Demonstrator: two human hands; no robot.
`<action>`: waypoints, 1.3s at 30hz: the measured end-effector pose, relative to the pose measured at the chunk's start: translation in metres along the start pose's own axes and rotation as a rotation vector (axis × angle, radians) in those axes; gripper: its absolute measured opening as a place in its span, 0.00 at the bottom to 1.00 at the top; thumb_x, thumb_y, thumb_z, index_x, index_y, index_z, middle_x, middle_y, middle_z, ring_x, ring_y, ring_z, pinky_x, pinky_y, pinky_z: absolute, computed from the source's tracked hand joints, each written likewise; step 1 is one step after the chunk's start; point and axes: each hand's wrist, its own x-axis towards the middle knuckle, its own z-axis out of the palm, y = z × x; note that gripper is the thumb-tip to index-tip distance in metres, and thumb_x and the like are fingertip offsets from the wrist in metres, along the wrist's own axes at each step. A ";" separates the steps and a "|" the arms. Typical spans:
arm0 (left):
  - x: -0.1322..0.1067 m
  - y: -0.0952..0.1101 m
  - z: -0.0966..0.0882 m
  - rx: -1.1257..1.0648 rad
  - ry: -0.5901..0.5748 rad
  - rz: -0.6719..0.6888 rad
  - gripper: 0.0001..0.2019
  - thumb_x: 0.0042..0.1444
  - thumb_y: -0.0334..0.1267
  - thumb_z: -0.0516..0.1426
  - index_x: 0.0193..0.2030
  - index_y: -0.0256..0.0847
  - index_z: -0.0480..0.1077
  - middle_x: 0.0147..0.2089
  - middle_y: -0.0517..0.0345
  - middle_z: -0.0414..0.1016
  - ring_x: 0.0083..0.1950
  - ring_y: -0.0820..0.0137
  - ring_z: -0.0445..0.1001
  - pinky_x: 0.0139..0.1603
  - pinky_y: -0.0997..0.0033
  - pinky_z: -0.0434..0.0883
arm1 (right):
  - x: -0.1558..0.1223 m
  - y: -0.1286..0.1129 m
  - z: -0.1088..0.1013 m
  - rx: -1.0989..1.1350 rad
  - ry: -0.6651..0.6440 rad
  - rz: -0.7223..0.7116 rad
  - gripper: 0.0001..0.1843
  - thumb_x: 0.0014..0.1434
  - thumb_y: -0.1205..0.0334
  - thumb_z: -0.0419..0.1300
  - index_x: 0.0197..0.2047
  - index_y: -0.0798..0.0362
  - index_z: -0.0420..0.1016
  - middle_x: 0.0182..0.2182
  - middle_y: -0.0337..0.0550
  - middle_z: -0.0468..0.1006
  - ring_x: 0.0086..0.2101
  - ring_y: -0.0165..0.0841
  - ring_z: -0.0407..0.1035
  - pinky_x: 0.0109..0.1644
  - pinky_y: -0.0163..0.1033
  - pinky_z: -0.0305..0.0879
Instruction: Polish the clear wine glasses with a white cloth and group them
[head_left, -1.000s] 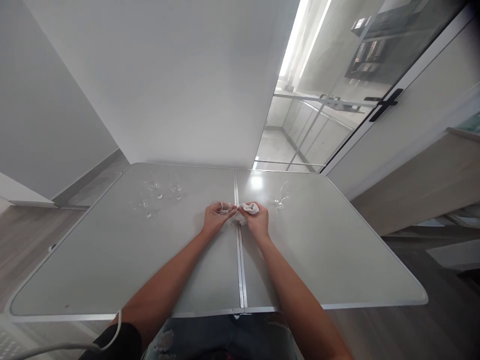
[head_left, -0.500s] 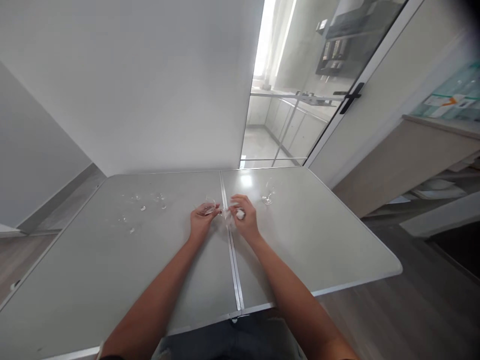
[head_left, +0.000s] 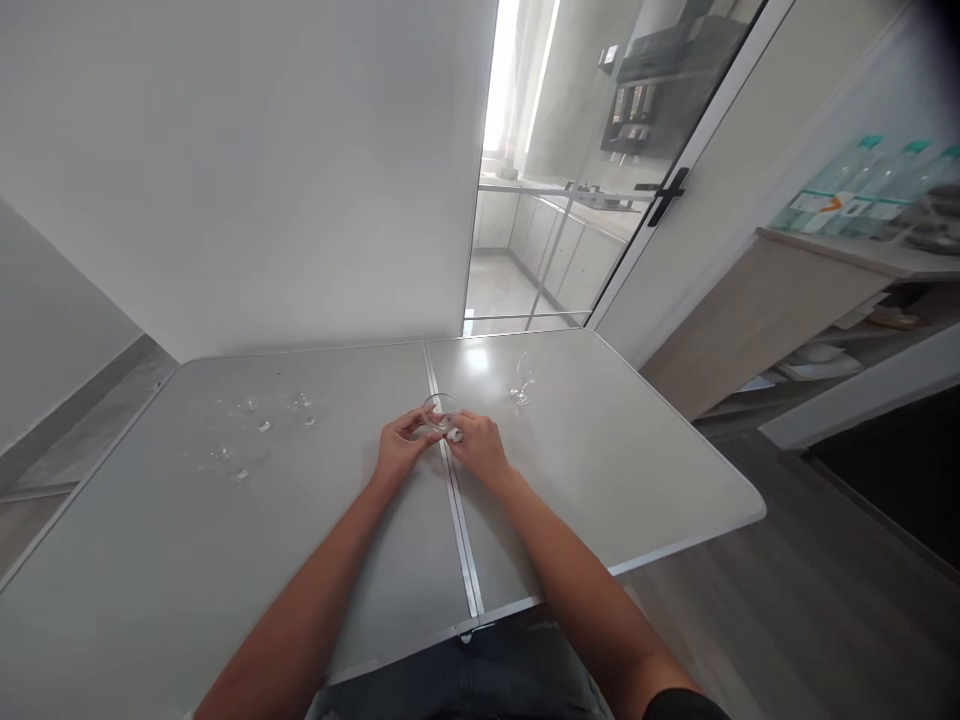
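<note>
Head view: glass (head_left: 441, 412) was over seam (head_left: 460, 515) of worktop (head_left: 600, 480), between left hand (head_left: 399, 443) and right hand (head_left: 480, 447). Left hand held it, curled at its side; right hand pinched white cloth (head_left: 454, 435) close against it. Step in hand, as I judged, was wiping. Next move called for steady left grip, light pressure and slow turning, so cloth could reach further. Second glass (head_left: 520, 396) stood at right; more glasses (head_left: 264, 426) were at left, too faint to count.
</note>
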 end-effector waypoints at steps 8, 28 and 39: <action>-0.003 0.006 -0.005 0.019 0.024 -0.045 0.18 0.57 0.55 0.62 0.45 0.44 0.80 0.40 0.53 0.76 0.36 0.68 0.73 0.42 0.68 0.73 | 0.010 0.041 -0.100 -0.041 0.887 0.251 0.18 0.63 0.48 0.59 0.40 0.55 0.81 0.36 0.49 0.82 0.37 0.41 0.76 0.41 0.41 0.69; -0.003 0.005 -0.003 0.036 -0.044 -0.040 0.17 0.61 0.55 0.59 0.38 0.44 0.80 0.38 0.54 0.72 0.32 0.70 0.68 0.34 0.69 0.66 | 0.025 0.202 -0.137 -0.212 0.263 0.631 0.12 0.46 0.55 0.66 0.29 0.56 0.84 0.29 0.53 0.84 0.31 0.40 0.77 0.35 0.37 0.65; -0.003 0.003 -0.003 0.065 -0.065 -0.026 0.19 0.63 0.55 0.56 0.38 0.41 0.78 0.36 0.56 0.70 0.33 0.71 0.66 0.34 0.71 0.64 | 0.017 0.166 -0.150 -0.311 0.200 0.669 0.16 0.46 0.53 0.68 0.35 0.55 0.84 0.31 0.51 0.84 0.34 0.41 0.77 0.36 0.36 0.65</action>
